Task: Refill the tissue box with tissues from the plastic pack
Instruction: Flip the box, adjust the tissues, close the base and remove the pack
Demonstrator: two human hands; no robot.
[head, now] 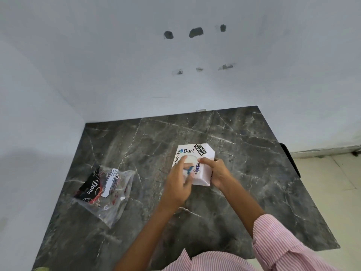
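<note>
Two hands were on the tissue box (pixel 203 153) when I looked down through the head camera. The box, white with stickers reading "Dart" and "Software Engineer", sat on the dark marbled bench (pixel 244 153), a little right of its middle and toward the far half. My right hand (pixel 216 172) was wrapped around the box's right side, thumb on top and fingers curled round the edge, gripping it. My left hand (pixel 180 179) lay over the top of the box with its fingers spread, the fingertips (pixel 183 158) pressing at the round opening where something pale showed; I could not tell whether those fingers pinched any tissue or only rested there.

Well apart, on the left part of the bench, lay the plastic pack (pixel 106 194), clear and crumpled, flat on the surface, with a black "Dove" label and a white printed sticker on it. It looked slack, though I could not tell what remained inside it.

Both forearms were bare up to rolled pink-and-white striped sleeves (pixel 283 245) at the near edge of the view. Behind the bench rose a pale wall (pixel 117 55) with several dark holes and chipped patches, and tiled floor (pixel 332 173) showed to the right.
</note>
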